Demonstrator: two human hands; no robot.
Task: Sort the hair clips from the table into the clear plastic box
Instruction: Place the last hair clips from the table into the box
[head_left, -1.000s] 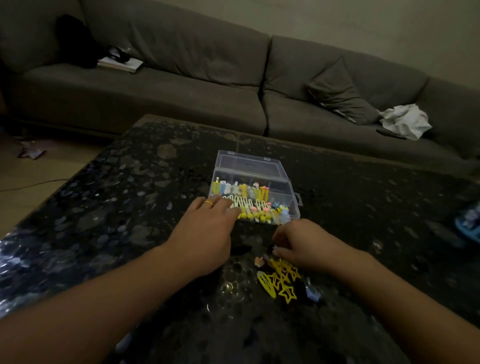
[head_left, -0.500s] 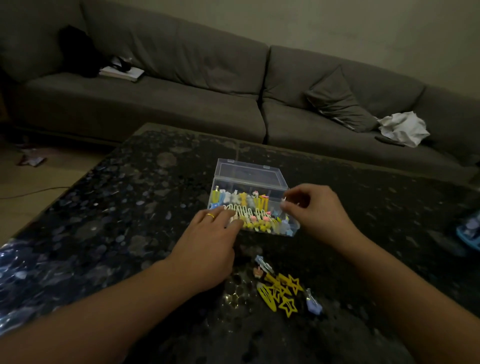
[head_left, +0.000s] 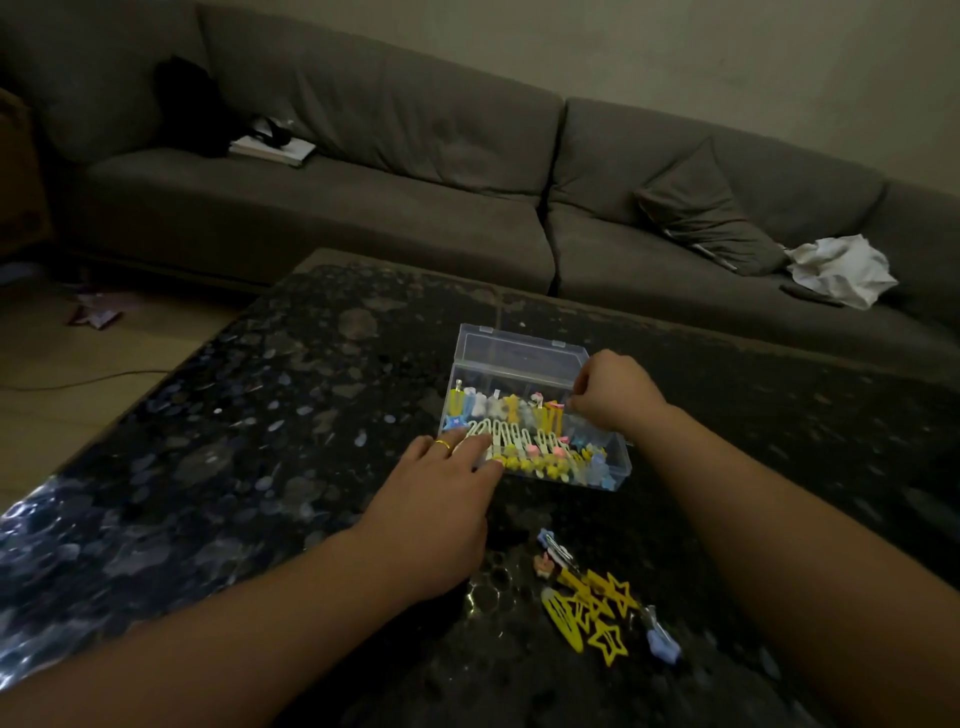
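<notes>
**Hands at the clip box**

The right hand has its fingers curled in a pinching grip at the right end of the clear plastic box; what it pinches is too small to tell. The left hand lies with straight fingers against the box's near left edge, touching white clips. The open-lidded box sits mid dark speckled tabletop. Loose yellow star-shaped hair clips lie nearer the person.

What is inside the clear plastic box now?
The clear plastic box holds rows of hair clips: white, yellow, pink and blue. The right hand covers its right end and the left hand the near left corner, so the clips there are hidden.
</notes>
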